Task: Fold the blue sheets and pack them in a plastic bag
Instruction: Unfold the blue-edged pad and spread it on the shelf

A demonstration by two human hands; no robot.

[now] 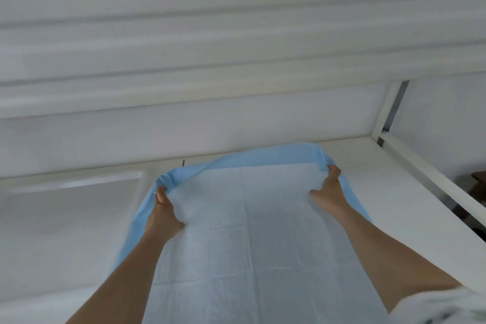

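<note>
One blue sheet (244, 231), two far corners in left hand (163, 214), right hand (330, 192).

White table (381, 192) w/ a white frame at the back & right. Blue sheet (244, 231) lies on it; clear plastic bag (71, 205) flat on the left.

Blue sheet (249, 231) in left hand (163, 214) and right hand (330, 192) grip.

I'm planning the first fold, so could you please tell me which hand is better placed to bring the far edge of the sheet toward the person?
Neither clearly: the left hand and right hand each pinch a far corner of the blue sheet, lifted off the table. The fold likely needs both together.
</note>
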